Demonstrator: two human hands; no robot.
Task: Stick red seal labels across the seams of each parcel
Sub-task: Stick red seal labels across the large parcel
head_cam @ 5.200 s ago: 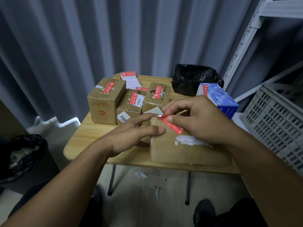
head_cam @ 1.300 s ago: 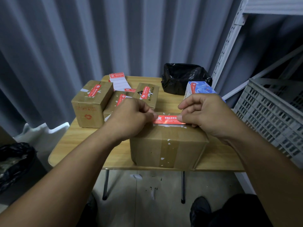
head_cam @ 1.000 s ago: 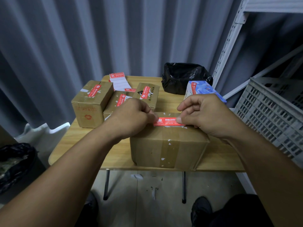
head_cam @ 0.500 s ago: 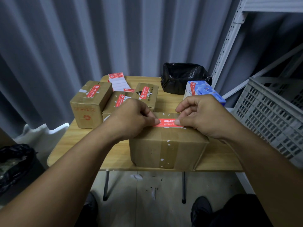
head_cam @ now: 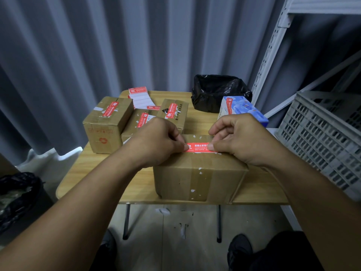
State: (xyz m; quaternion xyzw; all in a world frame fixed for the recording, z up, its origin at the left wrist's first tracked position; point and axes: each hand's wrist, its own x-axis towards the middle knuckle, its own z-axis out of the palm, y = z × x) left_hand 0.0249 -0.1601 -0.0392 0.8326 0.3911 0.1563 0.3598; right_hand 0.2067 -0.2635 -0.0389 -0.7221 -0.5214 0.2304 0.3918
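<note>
Grey curtain point(head_cam: 88, 45), wooden table point(head_cam: 93, 169), parcel point(head_cam: 195, 177), red label point(head_cam: 198, 147)

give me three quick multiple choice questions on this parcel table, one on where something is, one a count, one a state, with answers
1. Where is the grey plastic crate?
A) right of the wooden table
B) left of it
C) on top of it

2. How many smaller brown cardboard boxes stand behind the large brown cardboard box?
A) one
B) three
C) six

3. The red seal label on the large box is:
A) lying on the floor
B) folded in half
C) held at its ends by the left hand and right hand

Answers: A, the crate sits past the table's right edge; B, three boxes are grouped at the back left; C, a thumb rests on each end of the label.
</note>
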